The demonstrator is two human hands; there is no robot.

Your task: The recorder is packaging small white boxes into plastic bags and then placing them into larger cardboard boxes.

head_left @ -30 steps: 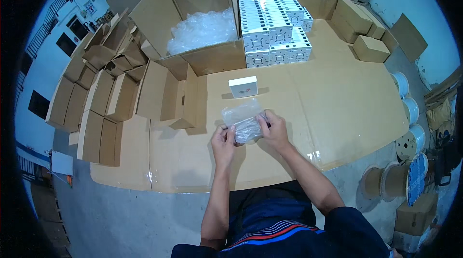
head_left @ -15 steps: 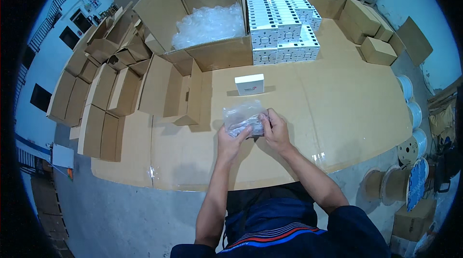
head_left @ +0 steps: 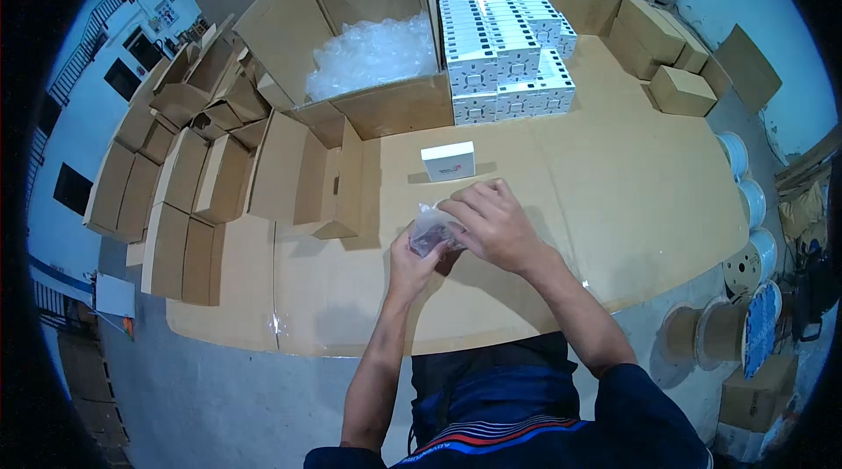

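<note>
At frame centre, the clear plastic bag (head_left: 431, 228) now looks more crumpled than before; left hand (head_left: 412, 260) and right hand (head_left: 491, 223) each pinch it, grip closed, above the tabletop (head_left: 614, 179).

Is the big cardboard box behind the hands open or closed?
Open. The big cardboard box has its flaps standing up, and clear plastic bags show heaped inside.

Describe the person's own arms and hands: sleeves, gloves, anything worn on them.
Both forearms are bare, entering from the lower edge. The left hand and right hand wear no gloves; no watch or ring shows. Short dark blue sleeves cover the upper arms, part of a dark blue shirt with a red and white stripe across the chest.
</note>
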